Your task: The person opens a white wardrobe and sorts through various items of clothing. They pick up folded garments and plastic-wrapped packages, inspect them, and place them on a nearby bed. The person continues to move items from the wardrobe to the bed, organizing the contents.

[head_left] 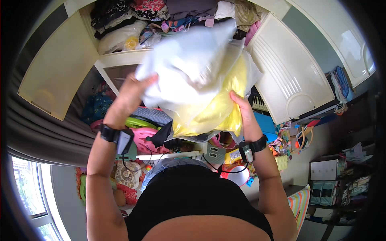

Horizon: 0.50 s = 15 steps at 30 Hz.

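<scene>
In both hands is a stack of soft things in clear plastic bags, held up before an open cupboard. My left hand (129,96) grips the near left edge of a white bag (181,69), blurred by motion, its thumb on top. My right hand (242,108) is closed on the right side of a clear bag with a yellow item (205,117) inside, which lies beneath the white one. Behind them, folded clothes (190,9) fill the cupboard shelf (123,57). The fingers under the bags are hidden.
Cupboard doors stand open at left (60,66) and right (292,69). A pink plastic item (144,138), a blue box (265,125) and a toy drum (238,174) are below. A grey curtain (45,129) hangs at left. Loaded shelves (337,180) stand at lower right.
</scene>
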### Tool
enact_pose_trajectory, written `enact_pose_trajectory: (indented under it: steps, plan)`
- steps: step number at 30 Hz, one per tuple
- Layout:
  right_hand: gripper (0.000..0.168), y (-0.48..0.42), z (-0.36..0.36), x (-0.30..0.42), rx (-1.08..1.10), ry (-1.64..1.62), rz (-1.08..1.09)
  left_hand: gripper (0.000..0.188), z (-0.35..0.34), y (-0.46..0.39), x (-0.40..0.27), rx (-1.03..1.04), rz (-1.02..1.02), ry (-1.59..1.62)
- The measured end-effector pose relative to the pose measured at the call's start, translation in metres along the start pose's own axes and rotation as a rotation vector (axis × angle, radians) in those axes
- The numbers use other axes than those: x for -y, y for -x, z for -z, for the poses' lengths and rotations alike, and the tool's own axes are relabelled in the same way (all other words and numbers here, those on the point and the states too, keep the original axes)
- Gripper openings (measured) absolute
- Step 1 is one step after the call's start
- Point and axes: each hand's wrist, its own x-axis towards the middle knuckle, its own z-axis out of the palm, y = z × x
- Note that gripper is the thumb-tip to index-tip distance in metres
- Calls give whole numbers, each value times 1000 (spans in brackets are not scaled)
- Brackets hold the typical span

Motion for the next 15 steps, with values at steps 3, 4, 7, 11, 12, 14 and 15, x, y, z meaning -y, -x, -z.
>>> enact_pose_trajectory:
  steps: [3,4,7,11,12,14,15]
  plan:
    - [39,6,-10,-8,9,90,48,59,0,4,50,249,271,312]
    - [41,6,-7,-11,10,113,28,60,5,7,60,297,359,417]
    - [47,9,5,-18,13,152,-52,61,19,15,109,332,498,530]
    - [50,17,-21,-19,-13,318,-34,57,27,23,139,289,655,570]
    - [51,17,-20,-24,-11,355,-34,57,24,26,139,262,671,578]
    - [53,14,-14,-29,-10,429,-32,56,14,30,136,214,703,592]
    - [54,12,-7,-32,-62,442,-119,60,8,31,134,178,705,677]
